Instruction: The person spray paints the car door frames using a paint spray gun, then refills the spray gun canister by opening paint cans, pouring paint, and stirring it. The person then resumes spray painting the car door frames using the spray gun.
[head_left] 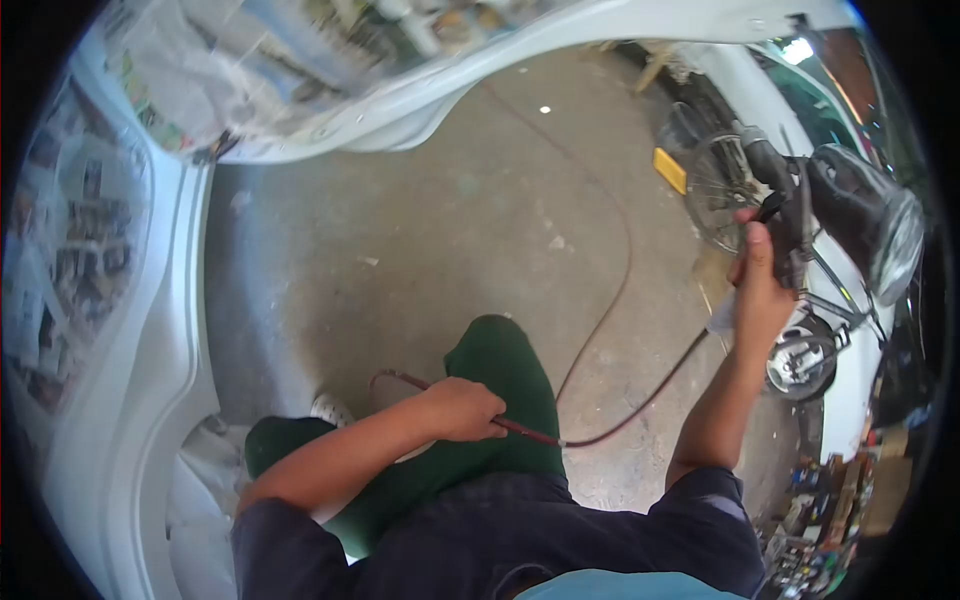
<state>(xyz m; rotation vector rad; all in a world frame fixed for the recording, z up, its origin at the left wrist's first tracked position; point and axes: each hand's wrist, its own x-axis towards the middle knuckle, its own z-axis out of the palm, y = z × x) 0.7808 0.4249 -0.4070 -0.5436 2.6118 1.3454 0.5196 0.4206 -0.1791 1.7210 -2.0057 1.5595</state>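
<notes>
A dark red hose (pixel 610 433) runs from the lap area across to the right. My left hand (pixel 467 408) is closed around it, above my green-trousered leg. Raised at the right, my right hand (pixel 757 262) is wrapped round the handle of a spray gun (pixel 790 195), which has a dark body and a dark, shiny cup-like part (pixel 850 205). The hose leads up to the bottom of that handle, where something pale shows. Fine details of the tool are hard to make out against the background.
White car bodywork (pixel 180 290) with openings covered in newspaper (pixel 85 220) curves along the left and top. The hose trails over the concrete floor (pixel 440 230). At the right are a bicycle wheel (pixel 715 190), a yellow block (pixel 669 171), another white vehicle and cluttered small items (pixel 820 510).
</notes>
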